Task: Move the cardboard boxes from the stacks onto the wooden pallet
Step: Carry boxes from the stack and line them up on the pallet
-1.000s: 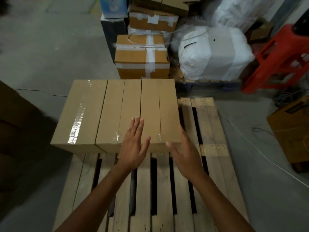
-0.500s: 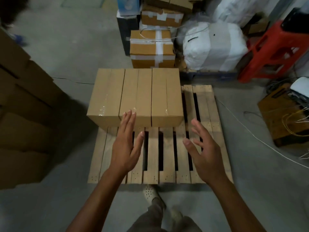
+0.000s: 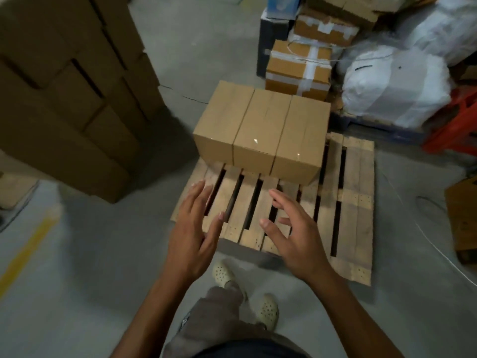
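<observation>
Three plain cardboard boxes (image 3: pixel 262 131) stand side by side on the far left part of the wooden pallet (image 3: pixel 357 202). A tall stack of cardboard boxes (image 3: pixel 64 83) rises on the left. My left hand (image 3: pixel 192 228) hovers over the pallet's near left corner, fingers straight and spread, holding nothing. My right hand (image 3: pixel 291 233) floats beside it above the pallet's front slats, fingers loosely spread and empty. Both hands are well short of the three boxes.
Taped cartons (image 3: pixel 298 67) and white wrapped bales (image 3: pixel 395 89) crowd the floor behind the pallet. A red plastic stool (image 3: pixel 454 125) stands at the right edge, with a brown carton (image 3: pixel 462 215) and a white cable (image 3: pixel 438 249) on the floor. A yellow floor line (image 3: pixel 28 251) runs at the left.
I have stepped back from the pallet and turned left. Both hands came off the right-hand box and drew back. The stack on the left has come into view.
</observation>
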